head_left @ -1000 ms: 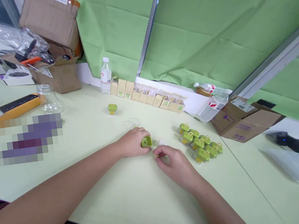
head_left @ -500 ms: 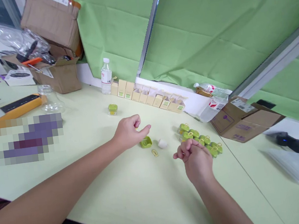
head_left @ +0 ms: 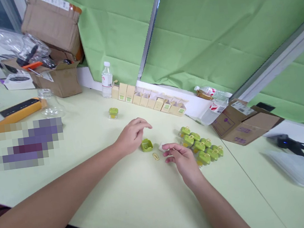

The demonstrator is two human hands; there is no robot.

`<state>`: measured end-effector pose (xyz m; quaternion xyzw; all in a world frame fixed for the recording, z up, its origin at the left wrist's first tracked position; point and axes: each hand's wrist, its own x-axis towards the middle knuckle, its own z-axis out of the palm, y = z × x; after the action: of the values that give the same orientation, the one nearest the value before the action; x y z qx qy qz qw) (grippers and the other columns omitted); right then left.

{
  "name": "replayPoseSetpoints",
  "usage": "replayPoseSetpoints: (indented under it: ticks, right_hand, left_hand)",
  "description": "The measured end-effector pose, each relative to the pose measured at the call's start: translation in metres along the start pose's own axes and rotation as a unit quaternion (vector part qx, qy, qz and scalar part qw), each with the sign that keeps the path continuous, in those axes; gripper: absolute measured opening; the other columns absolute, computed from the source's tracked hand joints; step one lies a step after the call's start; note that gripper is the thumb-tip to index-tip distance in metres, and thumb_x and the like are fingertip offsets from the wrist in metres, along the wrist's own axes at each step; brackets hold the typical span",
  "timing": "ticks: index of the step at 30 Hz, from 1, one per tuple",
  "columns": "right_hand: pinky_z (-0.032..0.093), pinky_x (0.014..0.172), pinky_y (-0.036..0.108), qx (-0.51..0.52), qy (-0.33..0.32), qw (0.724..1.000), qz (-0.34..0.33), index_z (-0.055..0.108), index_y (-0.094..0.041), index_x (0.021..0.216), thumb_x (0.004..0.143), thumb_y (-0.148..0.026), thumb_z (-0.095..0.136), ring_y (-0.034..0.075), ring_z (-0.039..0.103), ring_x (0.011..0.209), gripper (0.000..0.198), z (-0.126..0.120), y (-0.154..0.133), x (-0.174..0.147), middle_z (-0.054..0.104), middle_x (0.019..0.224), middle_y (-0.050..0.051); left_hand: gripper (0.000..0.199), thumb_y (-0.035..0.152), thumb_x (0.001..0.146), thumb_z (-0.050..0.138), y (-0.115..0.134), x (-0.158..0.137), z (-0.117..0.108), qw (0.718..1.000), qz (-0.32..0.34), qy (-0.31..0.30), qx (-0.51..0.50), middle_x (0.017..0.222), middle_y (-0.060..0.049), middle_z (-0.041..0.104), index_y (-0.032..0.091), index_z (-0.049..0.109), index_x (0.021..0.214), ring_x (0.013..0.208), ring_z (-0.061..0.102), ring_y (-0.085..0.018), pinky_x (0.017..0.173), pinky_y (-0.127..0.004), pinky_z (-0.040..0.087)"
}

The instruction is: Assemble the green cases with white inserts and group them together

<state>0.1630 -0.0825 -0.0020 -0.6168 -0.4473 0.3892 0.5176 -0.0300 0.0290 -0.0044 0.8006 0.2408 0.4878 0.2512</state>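
My left hand (head_left: 133, 134) is held over the table, its fingers stretched out and loosely curved, with nothing in them. Just right of its wrist, an open green square case part (head_left: 146, 145) shows its hollow inside. A small pale yellow loop (head_left: 155, 156) lies beside that part. My right hand (head_left: 180, 158) reaches in from the right, fingers apart, at a small white piece (head_left: 161, 146). The fingertips partly cover the white piece, and whether they touch it is unclear. Several green-lidded little cases (head_left: 199, 146) with yellow loops stand grouped beyond my right hand.
One green-lidded case (head_left: 113, 113) stands apart at the back, near a water bottle (head_left: 106, 79). Small cardboard boxes (head_left: 147, 98) line the wall. Plastic bottles (head_left: 214, 100) and a carton (head_left: 238, 121) are at right; a glass jar (head_left: 49, 103) and orange power strip (head_left: 9, 117) at left.
My right hand has moved left from beside the green cases to the white piece, its fingers uncurling. My left hand's fingers have straightened, the thumb no longer sticking out.
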Motion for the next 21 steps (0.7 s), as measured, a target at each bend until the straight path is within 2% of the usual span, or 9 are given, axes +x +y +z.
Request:
replayPoseSetpoints:
  ticks: [3, 6, 7, 9, 11, 14, 19, 21]
  right_hand:
    - [0.053, 0.062, 0.031, -0.151, -0.035, 0.985, -0.078, 0.071, -0.020, 0.094, 0.084, -0.031, 0.052, 0.019, 0.064, 0.074, 0.024, 0.002, 0.001, -0.007, 0.070, 0.093, 0.008]
    - [0.052, 0.068, 0.032, -0.328, -0.071, 0.925, -0.177, 0.069, -0.022, 0.099, 0.089, -0.029, 0.056, 0.018, 0.061, 0.070, 0.018, 0.004, 0.001, -0.015, 0.068, 0.095, 0.007]
    - [0.051, 0.068, 0.032, -0.366, -0.078, 0.906, -0.197, 0.069, -0.022, 0.098, 0.089, -0.027, 0.058, 0.018, 0.061, 0.070, 0.015, 0.005, 0.001, -0.016, 0.067, 0.096, 0.007]
    - [0.051, 0.067, 0.031, -0.402, -0.089, 0.886, -0.211, 0.069, -0.023, 0.096, 0.088, -0.024, 0.060, 0.018, 0.060, 0.070, 0.012, 0.005, 0.003, -0.017, 0.066, 0.095, 0.006]
    - [0.051, 0.067, 0.030, -0.404, -0.102, 0.884, -0.211, 0.069, -0.023, 0.095, 0.089, -0.021, 0.059, 0.017, 0.061, 0.072, 0.012, 0.003, 0.004, -0.015, 0.065, 0.095, 0.005]
    - [0.050, 0.066, 0.028, -0.395, -0.115, 0.886, -0.214, 0.070, -0.024, 0.093, 0.091, -0.019, 0.055, 0.016, 0.061, 0.071, 0.015, 0.000, 0.005, -0.012, 0.065, 0.091, 0.004]
    - [0.048, 0.063, 0.027, -0.397, -0.108, 0.884, -0.223, 0.068, -0.023, 0.090, 0.087, -0.014, 0.054, 0.015, 0.059, 0.068, 0.017, 0.000, 0.003, -0.012, 0.065, 0.088, 0.003]
    - [0.047, 0.062, 0.028, -0.400, -0.097, 0.884, -0.219, 0.067, -0.023, 0.092, 0.085, -0.012, 0.054, 0.015, 0.058, 0.066, 0.018, 0.001, 0.002, -0.013, 0.065, 0.088, 0.003]
  left_hand:
    - [0.038, 0.001, 0.078, 0.037, -0.006, 0.000, -0.003, 0.999, 0.037, -0.020, -0.020, 0.094, -0.004, 0.070, 0.019, 0.070, 0.072, 0.092, 0.062, -0.017, 0.085, -0.032, 0.047]
    - [0.035, 0.002, 0.073, 0.037, -0.005, 0.000, -0.006, 0.998, 0.014, -0.052, -0.035, 0.075, -0.002, 0.070, 0.018, 0.067, 0.065, 0.079, 0.062, -0.017, 0.078, -0.030, 0.047]
    - [0.033, 0.003, 0.071, 0.038, -0.005, 0.000, -0.007, 0.997, 0.002, -0.066, -0.031, 0.071, -0.002, 0.069, 0.018, 0.067, 0.064, 0.075, 0.061, -0.017, 0.076, -0.029, 0.046]
    - [0.029, 0.006, 0.069, 0.038, -0.003, 0.000, -0.009, 0.995, -0.023, -0.092, -0.015, 0.063, -0.001, 0.064, 0.017, 0.063, 0.060, 0.065, 0.058, -0.015, 0.068, -0.028, 0.043]
    - [0.023, 0.009, 0.068, 0.038, -0.002, 0.001, -0.010, 0.993, -0.040, -0.107, -0.001, 0.054, 0.002, 0.054, 0.017, 0.055, 0.055, 0.054, 0.048, -0.013, 0.059, -0.026, 0.037]
    - [0.017, 0.011, 0.067, 0.037, -0.001, 0.002, -0.011, 0.990, -0.047, -0.134, 0.012, 0.049, 0.003, 0.040, 0.019, 0.043, 0.053, 0.050, 0.037, -0.012, 0.053, -0.027, 0.030]
    - [0.014, 0.011, 0.063, 0.039, 0.000, 0.002, -0.013, 0.983, -0.055, -0.172, 0.030, 0.048, 0.003, 0.033, 0.020, 0.038, 0.053, 0.049, 0.032, -0.013, 0.051, -0.028, 0.026]
    - [0.015, 0.010, 0.065, 0.040, 0.001, 0.002, -0.013, 0.982, -0.060, -0.174, 0.044, 0.049, 0.003, 0.036, 0.020, 0.040, 0.054, 0.050, 0.034, -0.013, 0.052, -0.028, 0.027]
